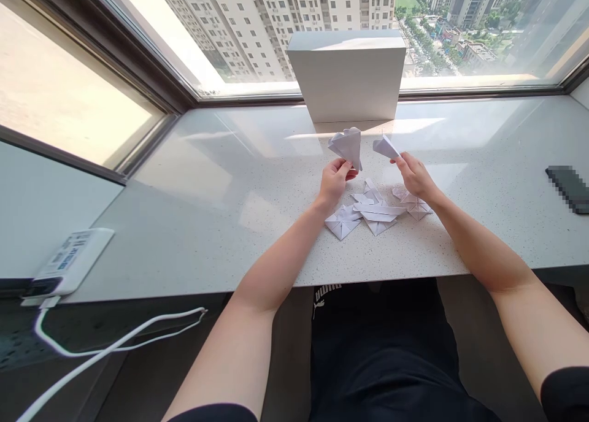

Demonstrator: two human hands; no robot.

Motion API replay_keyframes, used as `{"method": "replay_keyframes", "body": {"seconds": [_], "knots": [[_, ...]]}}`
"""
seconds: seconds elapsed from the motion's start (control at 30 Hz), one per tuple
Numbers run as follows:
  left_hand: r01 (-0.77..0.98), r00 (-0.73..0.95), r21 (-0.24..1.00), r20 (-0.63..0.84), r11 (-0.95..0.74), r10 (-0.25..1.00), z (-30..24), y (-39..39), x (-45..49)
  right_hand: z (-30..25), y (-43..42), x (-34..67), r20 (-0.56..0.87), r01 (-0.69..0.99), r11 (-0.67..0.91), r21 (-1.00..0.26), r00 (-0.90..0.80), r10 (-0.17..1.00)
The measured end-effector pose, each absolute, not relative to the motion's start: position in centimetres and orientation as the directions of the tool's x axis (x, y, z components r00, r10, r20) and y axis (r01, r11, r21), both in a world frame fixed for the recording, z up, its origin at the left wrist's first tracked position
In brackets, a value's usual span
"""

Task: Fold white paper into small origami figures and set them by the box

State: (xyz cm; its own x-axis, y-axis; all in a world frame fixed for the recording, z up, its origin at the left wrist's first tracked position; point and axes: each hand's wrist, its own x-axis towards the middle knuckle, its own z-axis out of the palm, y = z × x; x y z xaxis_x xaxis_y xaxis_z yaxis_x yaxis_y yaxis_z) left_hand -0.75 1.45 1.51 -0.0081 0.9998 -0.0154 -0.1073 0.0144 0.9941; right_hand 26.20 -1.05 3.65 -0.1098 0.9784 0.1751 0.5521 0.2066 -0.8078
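My left hand (335, 180) pinches a folded white paper piece (346, 145) and holds it up above the speckled white counter (221, 207). A second, smaller folded paper piece (384, 146) is held in the closed fingers of my right hand (415, 175), a short gap to the right of the first. Below both hands several folded white paper pieces (373, 211) lie in a small heap on the counter.
A white box (348, 75) stands upright behind the hands against the window sill. A dark phone (570, 187) lies at the far right. At the left edge a white power bank (70, 261) rests with a white cable (115, 342) hanging down.
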Motion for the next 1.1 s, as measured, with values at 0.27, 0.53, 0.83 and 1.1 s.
{"method": "replay_keyframes", "body": {"seconds": [0.27, 0.53, 0.83, 1.1], "knots": [[-0.087, 0.067, 0.996, 0.014, -0.008, 0.998, 2.2, 0.4, -0.2, 3.6, -1.6, 24.4, 0.256, 0.393, 0.337, -0.855, -0.245, 0.935], [-0.069, 0.142, 0.997, 0.052, -0.043, 0.989, 2.1, 0.2, 0.1, 3.3, -2.0, 23.4, 0.217, 0.234, 0.265, -0.935, -0.214, 0.953], [-0.001, 0.261, 0.991, 0.129, -0.133, 0.957, 2.3, -0.5, 0.4, 2.8, -2.0, 23.4, 0.154, 0.215, 0.189, -0.958, -0.171, 0.973], [-0.017, 0.34, 0.986, 0.161, -0.165, 0.926, 2.6, -0.9, 0.5, 2.6, -2.3, 23.0, 0.161, 0.222, 0.197, -0.955, -0.169, 0.972]]}}
